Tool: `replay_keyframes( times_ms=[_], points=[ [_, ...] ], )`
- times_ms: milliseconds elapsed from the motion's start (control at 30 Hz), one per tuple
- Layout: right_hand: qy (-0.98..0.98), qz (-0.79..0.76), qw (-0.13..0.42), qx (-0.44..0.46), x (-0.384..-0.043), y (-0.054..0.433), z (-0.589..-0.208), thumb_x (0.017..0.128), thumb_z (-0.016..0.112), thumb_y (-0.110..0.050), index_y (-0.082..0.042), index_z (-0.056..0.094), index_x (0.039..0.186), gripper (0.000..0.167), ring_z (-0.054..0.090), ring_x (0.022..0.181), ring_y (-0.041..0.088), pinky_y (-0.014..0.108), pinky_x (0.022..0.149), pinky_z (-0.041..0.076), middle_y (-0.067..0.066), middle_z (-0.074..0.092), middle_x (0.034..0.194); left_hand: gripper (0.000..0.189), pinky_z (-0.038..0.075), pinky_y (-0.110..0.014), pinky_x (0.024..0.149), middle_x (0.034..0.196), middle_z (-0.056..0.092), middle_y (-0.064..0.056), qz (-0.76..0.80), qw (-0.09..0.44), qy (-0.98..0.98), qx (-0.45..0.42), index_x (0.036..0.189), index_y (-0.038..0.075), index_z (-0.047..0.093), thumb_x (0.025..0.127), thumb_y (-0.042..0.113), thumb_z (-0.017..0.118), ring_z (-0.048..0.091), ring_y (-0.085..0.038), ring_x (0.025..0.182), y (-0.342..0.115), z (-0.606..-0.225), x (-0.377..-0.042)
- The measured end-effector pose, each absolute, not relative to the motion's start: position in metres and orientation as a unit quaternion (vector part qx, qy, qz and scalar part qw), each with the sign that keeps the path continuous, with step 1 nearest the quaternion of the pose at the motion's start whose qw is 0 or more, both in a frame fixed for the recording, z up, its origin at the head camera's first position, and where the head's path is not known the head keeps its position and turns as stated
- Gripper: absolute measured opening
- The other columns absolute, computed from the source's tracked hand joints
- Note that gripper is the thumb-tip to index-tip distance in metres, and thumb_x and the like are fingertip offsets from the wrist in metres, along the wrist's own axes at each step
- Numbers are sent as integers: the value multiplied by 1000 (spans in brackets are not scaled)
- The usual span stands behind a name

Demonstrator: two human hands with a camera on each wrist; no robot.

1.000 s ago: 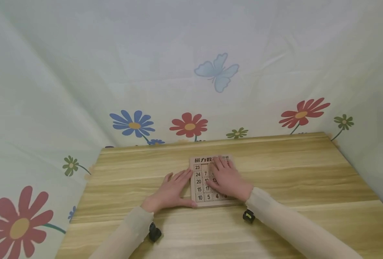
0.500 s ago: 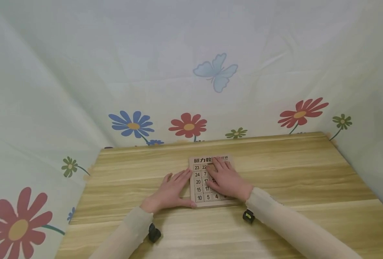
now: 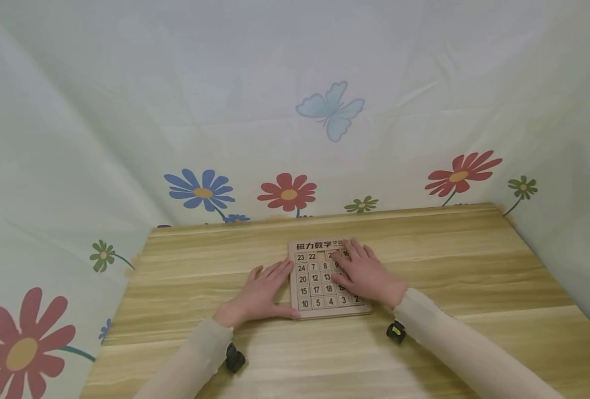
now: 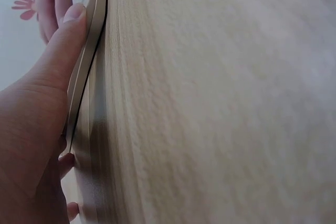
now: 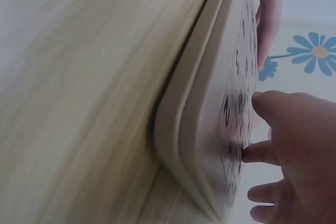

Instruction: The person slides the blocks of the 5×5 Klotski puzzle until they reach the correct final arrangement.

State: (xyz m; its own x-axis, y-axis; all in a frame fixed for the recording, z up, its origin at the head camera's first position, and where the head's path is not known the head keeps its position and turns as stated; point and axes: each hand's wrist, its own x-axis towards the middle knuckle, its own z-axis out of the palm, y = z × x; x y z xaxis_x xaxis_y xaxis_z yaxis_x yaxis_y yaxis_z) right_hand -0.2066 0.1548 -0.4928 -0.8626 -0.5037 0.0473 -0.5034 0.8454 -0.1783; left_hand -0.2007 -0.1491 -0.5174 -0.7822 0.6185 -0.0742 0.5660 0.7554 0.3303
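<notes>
A wooden sliding number puzzle [image 3: 336,315] lies flat on the table. Its top row reads 23, then 22, then a bare gap [image 3: 322,256], with partly covered tiles further right. My left hand [image 3: 257,296] lies along the puzzle's left side, fingertips at the edge. Its thumb [image 4: 68,40] rests on the near left corner of the frame. Over the right part of the board, my right hand [image 3: 370,277] spreads its fingers, with a fingertip on a top-row tile just right of the gap. The right thumb [image 5: 270,103] hovers at or touches the tiles; I cannot tell which.
The wood-grain table [image 3: 200,260] stretches to both sides of the puzzle. A pale cloth [image 3: 255,100] printed with flowers and a butterfly hangs behind it. Dark wrist devices sit under the left cuff [image 3: 235,358] and the right cuff [image 3: 396,331].
The 22 tile slid left into the gap beside 23, and the gap now lies right of 22. My right hand has shifted right, uncovering more tiles. My left hand stays at the board's edge.
</notes>
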Motion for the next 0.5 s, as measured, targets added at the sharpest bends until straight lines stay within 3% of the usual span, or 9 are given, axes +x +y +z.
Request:
replay_keyframes(
  times_ms=[200, 500],
  points=[
    [951, -117, 0, -285, -207, 148, -495, 105, 58, -45, -3, 52, 152, 63, 29, 150, 53, 70, 118, 27, 34, 35, 160, 125, 14, -68, 122, 175, 16, -6, 149, 86, 931, 323, 168, 11, 18, 78, 85, 65, 23, -31, 158, -148, -520, -201],
    [971, -79, -12, -224, -204, 172, -492, 104, 57, -49, 4, 52, 149, 69, 29, 151, 52, 69, 119, 27, 33, 35, 161, 126, 10, -69, 123, 175, 17, -7, 169, 87, 929, 317, 168, 10, 20, 77, 85, 67, 22, -34, 158, -150, -521, -201]
  ],
)
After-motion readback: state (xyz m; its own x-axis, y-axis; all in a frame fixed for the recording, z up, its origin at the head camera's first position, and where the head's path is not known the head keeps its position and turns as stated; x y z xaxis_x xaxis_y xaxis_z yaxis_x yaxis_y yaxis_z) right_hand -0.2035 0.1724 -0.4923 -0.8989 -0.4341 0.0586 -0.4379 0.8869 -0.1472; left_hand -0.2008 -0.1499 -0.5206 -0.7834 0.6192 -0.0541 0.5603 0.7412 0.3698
